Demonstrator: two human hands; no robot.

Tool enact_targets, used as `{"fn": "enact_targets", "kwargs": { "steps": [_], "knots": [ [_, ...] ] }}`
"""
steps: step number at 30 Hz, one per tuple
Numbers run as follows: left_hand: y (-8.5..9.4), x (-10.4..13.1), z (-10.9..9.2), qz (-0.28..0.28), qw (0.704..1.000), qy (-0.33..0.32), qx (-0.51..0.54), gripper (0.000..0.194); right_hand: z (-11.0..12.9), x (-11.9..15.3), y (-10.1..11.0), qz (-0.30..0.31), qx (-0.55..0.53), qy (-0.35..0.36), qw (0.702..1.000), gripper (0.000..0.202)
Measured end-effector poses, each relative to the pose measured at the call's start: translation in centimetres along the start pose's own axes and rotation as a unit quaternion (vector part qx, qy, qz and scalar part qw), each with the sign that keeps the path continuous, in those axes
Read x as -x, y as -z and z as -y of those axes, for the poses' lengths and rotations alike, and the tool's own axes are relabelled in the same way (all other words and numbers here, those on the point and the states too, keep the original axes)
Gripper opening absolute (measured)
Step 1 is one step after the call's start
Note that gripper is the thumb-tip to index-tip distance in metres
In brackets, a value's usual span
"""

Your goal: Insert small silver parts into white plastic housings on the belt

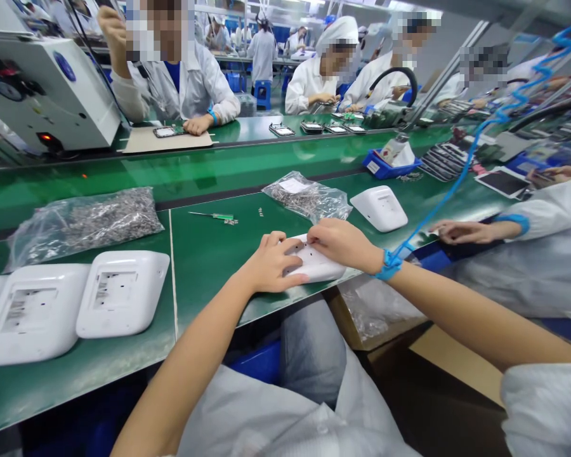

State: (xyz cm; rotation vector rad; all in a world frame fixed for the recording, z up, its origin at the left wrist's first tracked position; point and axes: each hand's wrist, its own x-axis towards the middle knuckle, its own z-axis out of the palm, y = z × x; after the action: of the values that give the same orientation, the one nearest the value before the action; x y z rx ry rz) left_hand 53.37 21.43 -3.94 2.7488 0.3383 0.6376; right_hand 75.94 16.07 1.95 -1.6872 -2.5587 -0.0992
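A white plastic housing (pixel 318 265) lies on the green bench in front of me, partly covered by both hands. My left hand (pixel 276 263) grips its left end, fingers spread over the top and the thumb along the near side. At its far edge, my right hand (pixel 340 244) is closed with the fingertips pinched down against the recess; whatever they hold is hidden. A blue wrist strap (pixel 389 265) with a coiled cord circles my right wrist. Just beyond lies a clear bag of small metal parts (pixel 304 195). Another white housing (pixel 380 208) rests to the right.
Several finished-looking white housings (pixel 122 293) stand at the left, near a larger bag of metal parts (pixel 95 219). A green-handled screwdriver (pixel 219 216) lies beside loose small parts (pixel 261 212). A co-worker's hand (pixel 466 232) is at the right. An open carton (pixel 375 317) sits below the bench edge.
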Motion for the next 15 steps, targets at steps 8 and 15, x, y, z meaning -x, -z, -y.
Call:
{"fn": "enact_targets", "kwargs": {
  "steps": [8,15],
  "knots": [
    [-0.07,0.08,0.23,-0.01,1.0,0.0,0.01,0.046,0.17,0.59,-0.91,-0.06,0.014,0.011,0.998,0.018],
    [-0.15,0.07,0.29,-0.011,1.0,0.005,0.017,0.043,0.1,0.77,-0.88,-0.038,0.002,0.002,0.999,0.018]
  ]
}}
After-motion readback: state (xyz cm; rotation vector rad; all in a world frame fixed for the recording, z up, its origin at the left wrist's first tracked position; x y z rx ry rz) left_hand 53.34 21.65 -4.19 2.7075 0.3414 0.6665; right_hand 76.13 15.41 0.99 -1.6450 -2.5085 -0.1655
